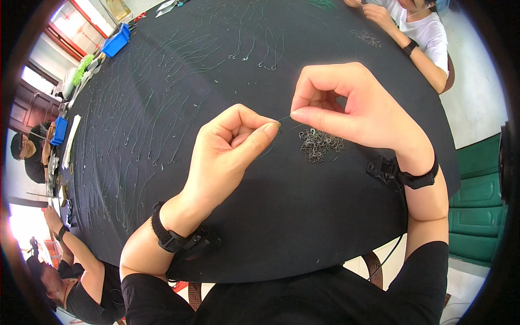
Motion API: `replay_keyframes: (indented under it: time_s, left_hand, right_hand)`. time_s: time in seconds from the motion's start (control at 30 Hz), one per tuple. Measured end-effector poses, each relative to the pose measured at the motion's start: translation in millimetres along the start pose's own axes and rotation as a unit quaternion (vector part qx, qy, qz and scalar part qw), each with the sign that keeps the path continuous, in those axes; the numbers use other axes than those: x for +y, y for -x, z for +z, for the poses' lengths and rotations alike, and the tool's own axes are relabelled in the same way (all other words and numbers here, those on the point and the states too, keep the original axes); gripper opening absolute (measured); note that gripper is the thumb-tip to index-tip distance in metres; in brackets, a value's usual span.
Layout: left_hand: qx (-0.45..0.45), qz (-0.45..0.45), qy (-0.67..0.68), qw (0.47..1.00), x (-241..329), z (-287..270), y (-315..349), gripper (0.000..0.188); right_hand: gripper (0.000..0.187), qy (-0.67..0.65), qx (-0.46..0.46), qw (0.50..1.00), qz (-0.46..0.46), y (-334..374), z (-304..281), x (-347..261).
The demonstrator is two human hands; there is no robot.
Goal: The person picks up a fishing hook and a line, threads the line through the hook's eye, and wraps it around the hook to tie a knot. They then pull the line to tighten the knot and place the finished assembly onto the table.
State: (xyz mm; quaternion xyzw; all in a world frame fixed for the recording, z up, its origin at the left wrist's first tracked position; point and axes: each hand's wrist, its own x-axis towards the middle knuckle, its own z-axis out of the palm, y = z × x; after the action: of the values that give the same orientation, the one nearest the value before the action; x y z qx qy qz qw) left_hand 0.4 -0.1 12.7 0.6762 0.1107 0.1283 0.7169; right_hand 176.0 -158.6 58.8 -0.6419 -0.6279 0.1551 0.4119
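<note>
Left hand (pixel 230 143) and right hand (pixel 352 103) pinch thin green line (pixel 285 117); uneven pull could slip it. Drooping line may snag fishhook pile (pixel 319 145).

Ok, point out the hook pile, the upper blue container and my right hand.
Hook pile (pixel 319 145), head view: middle of the heap.
Upper blue container (pixel 115 43), head view: side wall.
Right hand (pixel 362 108), head view: middle, near the thumb's base.

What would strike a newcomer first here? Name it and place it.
The left hand and right hand come first, near the middle, with a thin green line stretched between their pinched fingertips. Just below the right hand in the picture, a heap of small metal hooks lies on the black cloth. Many hooked green strands spread across its left side.
</note>
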Motion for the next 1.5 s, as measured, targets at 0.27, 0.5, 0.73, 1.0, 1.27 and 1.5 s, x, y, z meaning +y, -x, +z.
replay_keyframes:
  time_s: [0.27,0.5,0.73,1.0,1.27,1.5]
  left_hand:
    - [-0.023,-0.016,0.027,0.999,-0.3,-0.6,0.0,0.017]
    - [-0.024,-0.016,0.037,0.999,-0.9,-0.7,-0.1,0.018]
    - [-0.033,-0.021,0.045,0.998,-0.3,-2.1,-0.1,0.018]
    - [-0.031,-0.022,0.053,0.998,-1.5,-1.8,-0.1,0.018]
    - [-0.029,-0.016,0.054,0.998,-2.3,-0.9,-0.6,0.018]
    - [-0.024,-0.017,0.024,0.999,-1.1,-1.1,0.1,0.015]
  right_hand:
    - [0.012,-0.033,0.017,0.999,0.017,0.2,2.7,-3.2]
    - [0.007,-0.022,-0.003,1.0,0.011,0.0,2.1,-1.0]
    - [0.004,-0.033,-0.001,0.999,-0.006,-0.7,2.8,0.1]
    - [0.005,-0.029,-0.029,0.999,0.014,-0.1,-1.1,1.5]
    - [0.005,-0.011,-0.053,0.998,0.02,0.0,-2.7,3.3]
    - [0.011,-0.035,-0.066,0.997,0.031,0.1,0.1,4.0]
